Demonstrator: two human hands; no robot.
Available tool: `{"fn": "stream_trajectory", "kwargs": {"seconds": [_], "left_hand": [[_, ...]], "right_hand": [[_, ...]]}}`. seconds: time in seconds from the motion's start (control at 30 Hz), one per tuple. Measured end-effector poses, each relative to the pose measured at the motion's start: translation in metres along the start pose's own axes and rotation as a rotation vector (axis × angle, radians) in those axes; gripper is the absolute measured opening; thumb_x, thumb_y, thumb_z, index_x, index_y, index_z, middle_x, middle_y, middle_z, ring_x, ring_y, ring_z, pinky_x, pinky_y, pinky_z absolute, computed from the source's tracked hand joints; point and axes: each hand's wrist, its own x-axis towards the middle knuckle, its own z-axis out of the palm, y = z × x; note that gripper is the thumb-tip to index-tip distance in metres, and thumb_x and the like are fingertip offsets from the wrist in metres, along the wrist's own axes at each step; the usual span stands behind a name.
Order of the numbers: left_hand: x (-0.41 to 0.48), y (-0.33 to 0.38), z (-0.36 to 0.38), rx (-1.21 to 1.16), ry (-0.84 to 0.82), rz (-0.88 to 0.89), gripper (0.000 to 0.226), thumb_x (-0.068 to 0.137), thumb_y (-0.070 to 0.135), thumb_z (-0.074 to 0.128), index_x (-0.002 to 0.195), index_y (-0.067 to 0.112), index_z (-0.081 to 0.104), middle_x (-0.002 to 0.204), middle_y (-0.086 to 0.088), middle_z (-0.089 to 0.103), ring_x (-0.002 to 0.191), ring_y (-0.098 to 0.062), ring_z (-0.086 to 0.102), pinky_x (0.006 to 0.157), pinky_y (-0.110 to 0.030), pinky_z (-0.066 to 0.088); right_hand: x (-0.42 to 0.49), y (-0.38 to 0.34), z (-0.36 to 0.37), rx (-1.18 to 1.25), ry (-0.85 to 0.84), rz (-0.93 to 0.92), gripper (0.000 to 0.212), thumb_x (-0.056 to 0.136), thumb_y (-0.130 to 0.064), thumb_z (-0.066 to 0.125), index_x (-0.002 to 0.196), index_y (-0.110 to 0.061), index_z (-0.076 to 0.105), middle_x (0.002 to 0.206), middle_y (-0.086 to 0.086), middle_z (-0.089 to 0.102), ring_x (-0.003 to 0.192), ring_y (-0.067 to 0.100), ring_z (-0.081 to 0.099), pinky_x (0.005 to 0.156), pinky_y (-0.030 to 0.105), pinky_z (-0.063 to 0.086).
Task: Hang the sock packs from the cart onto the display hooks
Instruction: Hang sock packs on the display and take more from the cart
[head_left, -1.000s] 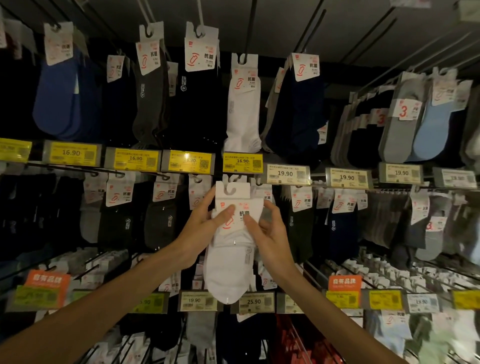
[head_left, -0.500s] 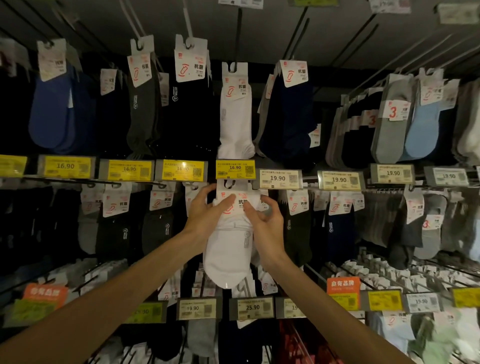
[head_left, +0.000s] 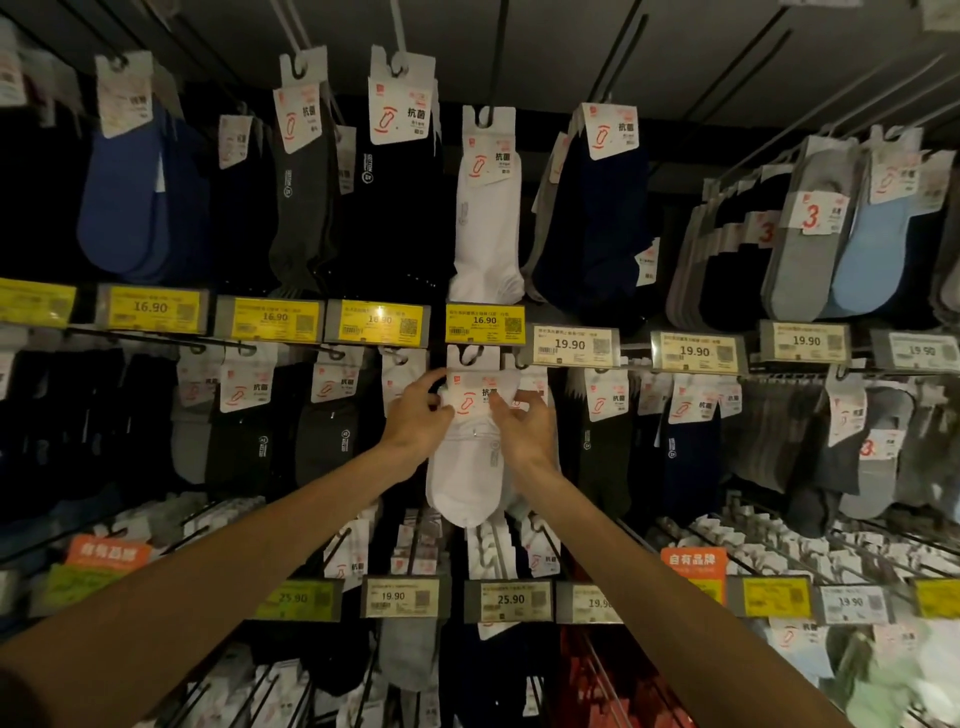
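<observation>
A white sock pack (head_left: 467, 467) with a white card header hangs in the middle row, its header hole at a display hook (head_left: 470, 353) just under the yellow 16.90 price tag (head_left: 484, 323). My left hand (head_left: 418, 421) grips the pack's left edge at the card. My right hand (head_left: 522, 423) pinches the right edge of the card. Both arms reach up from the bottom corners. The cart is out of view.
Rows of hooks carry blue, black, grey and white sock packs above, beside and below. Another white pack (head_left: 485, 208) hangs straight above. Price-tag rails (head_left: 571, 345) stick out at mid height, and a lower rail (head_left: 509, 600) sits under my wrists.
Both hands have lifted the white pack upward and deeper toward the rack, so its header now sits right under the 16.90 tag at the hook.
</observation>
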Motion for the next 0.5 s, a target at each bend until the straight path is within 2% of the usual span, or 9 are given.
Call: {"fn": "stream_trajectory", "kwargs": {"seconds": [0.1,0.2,0.4,0.5], "left_hand": [[0.003,-0.005,0.0,0.046,-0.02,0.001,0.052,0.097,-0.003,0.046,0.146,0.016,0.044,0.134,-0.011,0.056,0.112,-0.017,0.053,0.081,-0.015,0.043],[0.005,-0.012,-0.001,0.068,-0.069,0.005,0.055,0.096,-0.005,0.045,0.147,0.017,0.044,0.141,-0.008,0.054,0.128,-0.023,0.05,0.092,-0.021,0.042],[0.014,-0.028,-0.011,0.119,-0.16,0.032,0.062,0.095,-0.003,0.043,0.151,0.024,0.037,0.146,-0.003,0.049,0.131,-0.022,0.047,0.097,-0.018,0.039],[0.011,-0.031,-0.015,0.127,-0.236,0.028,0.066,0.095,-0.002,0.045,0.153,0.027,0.031,0.148,-0.002,0.046,0.133,-0.022,0.046,0.098,-0.021,0.04]], "right_hand": [[0.004,0.002,0.006,-0.093,0.045,-0.021,0.023,0.094,-0.02,0.064,0.111,-0.006,0.06,0.102,0.008,0.07,0.092,0.022,0.068,0.081,0.035,0.057],[0.005,0.005,0.008,-0.209,0.06,-0.097,0.022,0.095,-0.024,0.062,0.105,-0.004,0.062,0.097,0.007,0.07,0.091,0.023,0.068,0.08,0.039,0.058],[0.008,0.004,0.008,-0.287,0.06,-0.09,0.029,0.089,-0.025,0.071,0.105,-0.002,0.063,0.102,0.014,0.071,0.094,0.028,0.069,0.082,0.042,0.058],[0.004,0.004,0.008,-0.3,0.054,-0.071,0.033,0.087,-0.023,0.073,0.109,-0.003,0.058,0.107,0.011,0.069,0.098,0.025,0.067,0.086,0.037,0.056]]}}
